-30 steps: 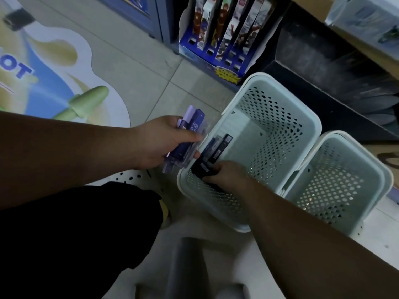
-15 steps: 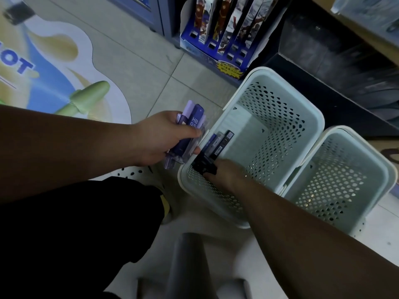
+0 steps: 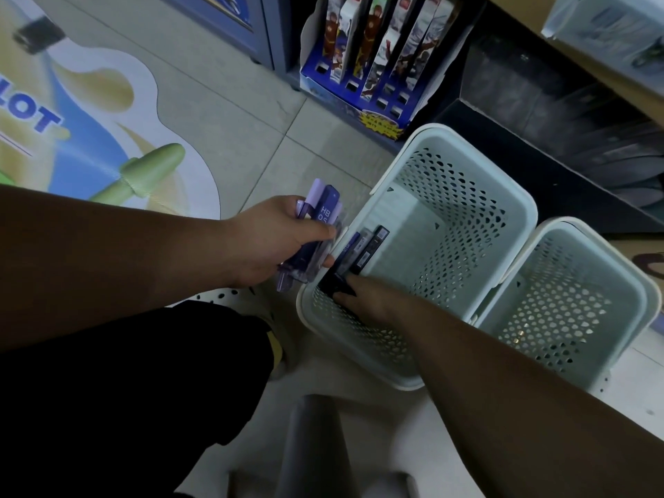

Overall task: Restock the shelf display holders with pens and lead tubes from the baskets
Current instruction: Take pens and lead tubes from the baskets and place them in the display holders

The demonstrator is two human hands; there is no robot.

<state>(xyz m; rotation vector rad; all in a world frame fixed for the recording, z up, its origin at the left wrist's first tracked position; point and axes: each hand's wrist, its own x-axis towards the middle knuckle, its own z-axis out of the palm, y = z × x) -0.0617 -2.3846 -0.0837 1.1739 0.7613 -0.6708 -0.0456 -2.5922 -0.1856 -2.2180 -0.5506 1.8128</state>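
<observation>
My left hand (image 3: pixel 284 242) grips a bundle of purple lead tubes (image 3: pixel 318 224), one marked HB 0.5, just left of the near pale green basket (image 3: pixel 517 210). My right hand (image 3: pixel 370 300) reaches into that basket's near left corner and closes on several dark lead tubes (image 3: pixel 363 251) that lean against the basket wall. Its fingertips are partly hidden by the tubes. A second, similar basket (image 3: pixel 643 303) stands to the right and looks bare inside.
A blue display box of slim packs (image 3: pixel 373 59) stands on the floor beyond the baskets. Dark lower shelves (image 3: pixel 575 113) run along the right. A large floor sticker (image 3: pixel 90 113) covers the tiles at left. My dark trouser leg (image 3: pixel 125 389) fills the lower left.
The view has shifted slightly. My right hand has settled deeper in the basket corner around the dark tubes. My left hand keeps its purple bundle in about the same place.
</observation>
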